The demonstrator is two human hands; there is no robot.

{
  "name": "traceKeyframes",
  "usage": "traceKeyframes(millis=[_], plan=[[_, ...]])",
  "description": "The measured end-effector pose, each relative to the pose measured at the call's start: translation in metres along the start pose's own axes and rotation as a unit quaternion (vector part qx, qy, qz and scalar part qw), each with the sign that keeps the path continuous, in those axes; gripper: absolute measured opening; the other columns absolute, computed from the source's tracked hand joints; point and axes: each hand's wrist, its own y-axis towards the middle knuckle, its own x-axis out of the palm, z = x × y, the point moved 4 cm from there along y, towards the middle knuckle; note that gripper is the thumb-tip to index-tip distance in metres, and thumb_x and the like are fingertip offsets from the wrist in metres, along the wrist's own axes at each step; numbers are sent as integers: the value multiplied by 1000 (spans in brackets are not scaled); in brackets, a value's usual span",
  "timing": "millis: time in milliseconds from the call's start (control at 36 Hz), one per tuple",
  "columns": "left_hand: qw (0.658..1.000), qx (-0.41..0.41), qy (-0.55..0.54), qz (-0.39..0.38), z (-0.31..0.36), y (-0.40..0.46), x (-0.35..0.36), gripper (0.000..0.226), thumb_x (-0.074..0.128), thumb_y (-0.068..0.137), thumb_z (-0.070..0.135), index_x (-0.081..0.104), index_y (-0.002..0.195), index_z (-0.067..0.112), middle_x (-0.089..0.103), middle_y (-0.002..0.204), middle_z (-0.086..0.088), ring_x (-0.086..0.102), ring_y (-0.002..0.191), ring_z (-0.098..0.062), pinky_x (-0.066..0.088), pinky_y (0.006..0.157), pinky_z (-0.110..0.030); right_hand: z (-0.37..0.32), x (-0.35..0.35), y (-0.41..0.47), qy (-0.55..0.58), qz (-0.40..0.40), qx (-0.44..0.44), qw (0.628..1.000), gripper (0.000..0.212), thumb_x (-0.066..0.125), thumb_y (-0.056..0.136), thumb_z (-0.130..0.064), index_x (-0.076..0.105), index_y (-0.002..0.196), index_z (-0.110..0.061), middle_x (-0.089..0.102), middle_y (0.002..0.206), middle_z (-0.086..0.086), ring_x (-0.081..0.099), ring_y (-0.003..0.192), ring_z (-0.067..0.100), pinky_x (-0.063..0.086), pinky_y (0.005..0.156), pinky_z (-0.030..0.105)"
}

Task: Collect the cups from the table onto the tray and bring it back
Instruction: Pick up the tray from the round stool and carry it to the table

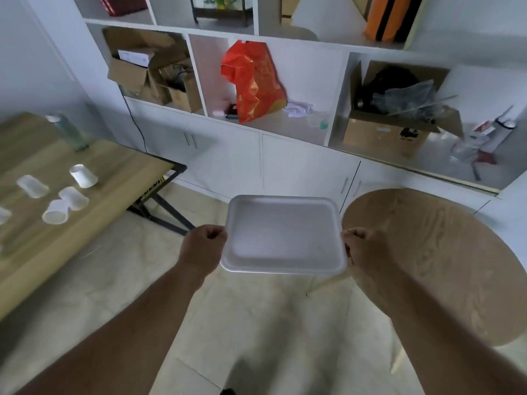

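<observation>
I hold an empty white tray (283, 235) level in front of me above the floor. My left hand (204, 246) grips its left edge and my right hand (363, 249) grips its right edge. Far to the left stands a wooden table (119, 169) with several white and clear plastic cups on it. One white cup (83, 175) stands upside down, a clear one (32, 186) lies beside it, and two more cups (55, 215) (74, 197) lie on their sides, touching. The cups are well apart from the tray.
A tall glass bottle (70, 132) stands at the table's far side. A round wooden tabletop (445, 258) is close on my right. White cabinets and shelves (285, 161) with cardboard boxes and a red bag (252, 81) fill the wall ahead. Tiled floor (256, 323) lies below.
</observation>
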Motion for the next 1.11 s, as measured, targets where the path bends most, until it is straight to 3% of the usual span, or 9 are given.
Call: traceKeyframes(millis=[56,167,333,500,639,750,833,944,1111], plan=[[1000,-4,-4,4,-11,3,-19,23,62,96,16,80,83,18,77,84,-10,60,71,-19,52,66,-31,-6,19,-5,12,-5,10,1000,31,66,93,-13,71,63,-7,57,47,-5,49,57,22,42,61,37],[1000,-3,-8,10,-32,15,-55,21,62,95,17,80,87,9,76,89,-17,58,71,-19,51,65,-33,-26,56,-18,28,-3,10,1000,26,65,94,-10,70,75,8,58,58,8,46,54,19,40,57,31],[1000,1,-3,-8,-70,45,-117,23,61,95,17,77,91,2,73,88,-21,56,70,-19,49,63,-33,-54,123,-38,-2,12,8,1000,29,65,87,-19,72,72,4,59,55,6,51,60,23,44,63,39],[1000,13,-5,-14,-98,78,-191,24,60,94,17,77,85,4,72,78,-16,54,66,-18,45,60,-32,-88,196,-61,-8,19,1,1000,27,65,87,-16,72,77,9,57,53,5,47,58,22,41,63,37],[1000,10,0,-3,-110,99,-229,29,59,92,15,65,65,5,51,53,7,42,60,-18,36,57,-27,-111,236,-67,-22,11,0,1000,24,65,87,-14,76,76,4,59,50,0,48,57,23,41,62,36],[1000,-1,-11,0,-122,116,-247,25,60,90,18,71,79,-1,60,69,-22,46,63,-19,41,59,-33,-126,259,-62,-27,1,-10,1000,26,63,89,-15,74,78,6,57,54,5,46,58,22,40,60,37],[1000,-10,-20,14,-128,129,-257,25,61,89,21,72,83,-1,64,77,-25,48,65,-21,43,60,-35,-134,275,-54,-26,-5,-14,1000,25,63,89,-15,75,79,5,59,56,6,46,57,23,40,60,37],[999,-26,-23,27,-130,143,-271,26,57,87,19,65,82,-5,47,65,-8,38,64,-21,36,60,-35,-145,300,-36,-19,-26,-24,999,26,63,89,-14,74,78,6,59,55,5,46,57,23,40,60,36],[996,-54,-53,52,-134,162,-292,21,61,91,17,80,83,18,69,71,4,55,65,-18,55,68,-38,-160,332,-17,-11,-47,-33,998,24,65,88,-16,76,73,-1,62,51,6,50,57,23,43,62,37]])
